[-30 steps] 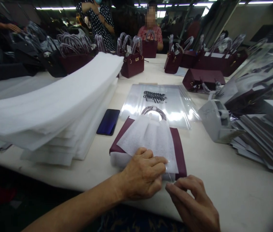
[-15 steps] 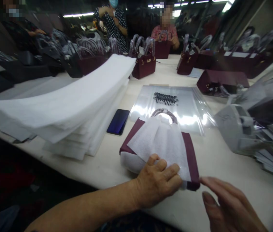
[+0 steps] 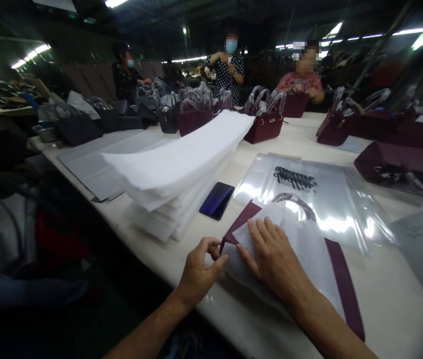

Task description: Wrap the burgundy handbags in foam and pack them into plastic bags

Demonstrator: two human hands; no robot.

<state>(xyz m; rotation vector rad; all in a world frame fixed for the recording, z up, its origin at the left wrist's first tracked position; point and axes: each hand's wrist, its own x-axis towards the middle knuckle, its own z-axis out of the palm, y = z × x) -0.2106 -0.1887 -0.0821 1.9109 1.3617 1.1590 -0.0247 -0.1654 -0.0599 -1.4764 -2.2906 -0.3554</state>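
Note:
A maroon handbag (image 3: 340, 279) lies flat on the white table (image 3: 383, 304) in front of me, wrapped in a white foam sheet (image 3: 309, 244). My right hand (image 3: 275, 259) lies flat on the foam, fingers stretched out. At the bag's near left corner, my left hand (image 3: 198, 271) pinches the foam's edge between thumb and fingers. The bag's handle (image 3: 294, 202), covered in clear film, pokes out past the foam.
A tall stack of white foam sheets (image 3: 181, 164) fills the table's left side, with a dark phone (image 3: 217, 200) beside it. Clear printed plastic bags (image 3: 319, 189) lie beyond the handbag. Several maroon and black handbags (image 3: 266, 124) stand at the far end, where other people work.
The view swung left. My right hand came across from the right and now rests on the foam. My left hand slid off the top to the bag's left corner.

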